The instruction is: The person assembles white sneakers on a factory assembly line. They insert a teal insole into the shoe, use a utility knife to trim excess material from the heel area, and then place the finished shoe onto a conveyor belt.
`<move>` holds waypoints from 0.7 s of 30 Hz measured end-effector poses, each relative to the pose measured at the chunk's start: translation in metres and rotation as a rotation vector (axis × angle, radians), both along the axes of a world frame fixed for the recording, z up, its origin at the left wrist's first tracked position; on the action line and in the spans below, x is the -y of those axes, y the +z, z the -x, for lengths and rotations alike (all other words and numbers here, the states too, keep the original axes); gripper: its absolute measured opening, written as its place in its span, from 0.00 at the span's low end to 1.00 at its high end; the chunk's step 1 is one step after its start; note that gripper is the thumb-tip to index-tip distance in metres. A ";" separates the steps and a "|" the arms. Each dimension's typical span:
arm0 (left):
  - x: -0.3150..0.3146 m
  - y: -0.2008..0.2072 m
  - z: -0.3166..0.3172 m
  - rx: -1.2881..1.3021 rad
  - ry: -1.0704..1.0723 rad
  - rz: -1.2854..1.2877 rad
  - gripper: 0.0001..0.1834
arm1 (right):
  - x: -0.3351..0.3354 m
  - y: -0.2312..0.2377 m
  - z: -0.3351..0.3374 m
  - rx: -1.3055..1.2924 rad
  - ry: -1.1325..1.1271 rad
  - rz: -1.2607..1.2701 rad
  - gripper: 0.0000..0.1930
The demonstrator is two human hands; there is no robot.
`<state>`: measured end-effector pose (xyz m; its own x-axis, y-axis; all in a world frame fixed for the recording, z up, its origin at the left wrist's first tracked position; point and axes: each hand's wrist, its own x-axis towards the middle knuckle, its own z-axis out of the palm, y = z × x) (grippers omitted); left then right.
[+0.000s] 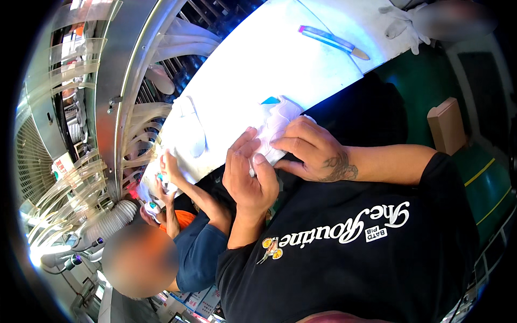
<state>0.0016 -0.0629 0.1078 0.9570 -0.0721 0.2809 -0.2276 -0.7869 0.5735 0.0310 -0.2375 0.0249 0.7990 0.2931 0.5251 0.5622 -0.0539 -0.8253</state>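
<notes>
A white shoe (277,121) with a small blue patch lies tilted at the near edge of the white worktable (253,59), close to my body. My right hand (312,145) pinches the shoe's near side with bent fingers and thumb. My left hand (249,175) cups the shoe's left end, its fingers curled up against it and its thumb raised. The part of the shoe between my hands is mostly covered by my fingers.
Another white shoe (188,126) rests to the left. Beside it, a co-worker's hands (169,172) handle something pale. A flat brush-like tool (334,42) and white gloves (399,26) lie farther right. A machine with clear curtain strips (183,39) borders the left; a cardboard box (447,126) stands right.
</notes>
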 end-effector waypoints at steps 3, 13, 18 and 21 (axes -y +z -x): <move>-0.005 -0.005 -0.003 0.049 -0.055 -0.040 0.11 | 0.001 -0.004 -0.003 -0.135 0.149 -0.039 0.18; -0.035 -0.003 -0.022 0.055 -0.328 -0.100 0.35 | 0.007 -0.006 -0.051 -0.239 0.415 -0.056 0.16; -0.043 -0.010 -0.020 0.026 -0.268 -0.044 0.30 | 0.007 -0.004 -0.057 -0.447 0.387 0.169 0.31; -0.053 -0.008 -0.020 -0.050 -0.252 0.048 0.26 | -0.005 -0.011 -0.042 -0.245 0.214 0.149 0.31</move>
